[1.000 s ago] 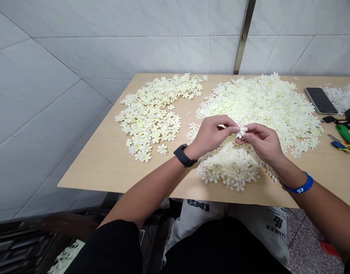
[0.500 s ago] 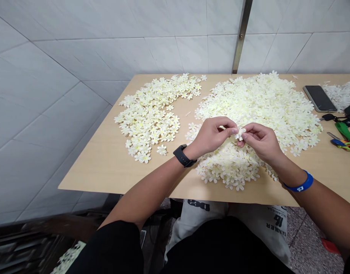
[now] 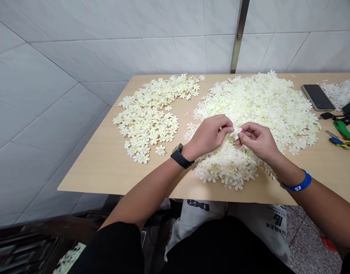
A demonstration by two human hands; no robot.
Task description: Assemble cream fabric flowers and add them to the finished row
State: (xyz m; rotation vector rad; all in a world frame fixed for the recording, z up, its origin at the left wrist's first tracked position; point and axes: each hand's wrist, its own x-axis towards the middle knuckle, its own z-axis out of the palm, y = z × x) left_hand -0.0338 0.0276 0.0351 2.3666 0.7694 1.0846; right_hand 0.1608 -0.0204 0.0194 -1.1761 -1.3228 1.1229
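Between my two hands is a small cream-white artificial flower, partly covered by fingertips. My left hand, with a black watch on its wrist, pinches it from the left between thumb and fingers. From the right, my right hand pinches it too, a blue band round that wrist. Both hands are just above a large heap of loose flowers with pale yellow centres. A smaller spread of the same flowers lies left of my left hand, with one single flower apart at its near edge.
On the table, a phone lies right of the heap, beside a pile of small white pieces. Green-handled pliers and small scissors lie at the right edge. A tiled wall stands behind.
Both hands stay at nearly the same spot, still pinching the flower. My left wrist has turned a little, and the flower sits at a slightly different angle. The view has shifted slightly.
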